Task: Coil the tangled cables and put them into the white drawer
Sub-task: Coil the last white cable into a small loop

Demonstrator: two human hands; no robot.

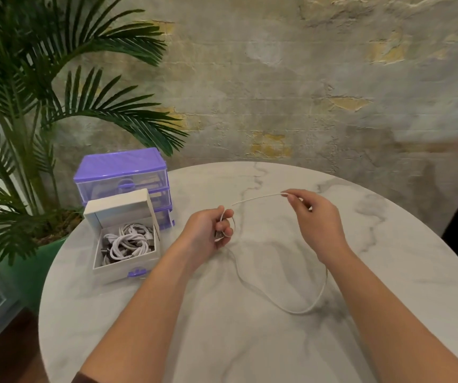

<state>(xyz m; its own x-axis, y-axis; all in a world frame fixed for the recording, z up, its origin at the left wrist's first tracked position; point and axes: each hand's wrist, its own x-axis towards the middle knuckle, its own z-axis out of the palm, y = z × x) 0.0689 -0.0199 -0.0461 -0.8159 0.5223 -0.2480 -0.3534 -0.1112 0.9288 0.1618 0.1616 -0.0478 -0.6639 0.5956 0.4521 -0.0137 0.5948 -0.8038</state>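
Observation:
A thin white cable (299, 309) runs in a loose loop across the marble table. My left hand (208, 233) is closed on one end, with a small turn of cable around its fingers and the plug at its palm. My right hand (316, 217) pinches the cable farther along between thumb and forefinger, holding a stretch taut above the table. The white drawer (124, 265) stands pulled out at the left of the table, and several coiled white cables (128, 243) lie inside it.
A purple drawer unit (122, 172) stands behind the white drawer at the table's back left edge. A potted palm (29, 120) rises left of the table. The round marble table (222, 341) ends close to a rough wall behind.

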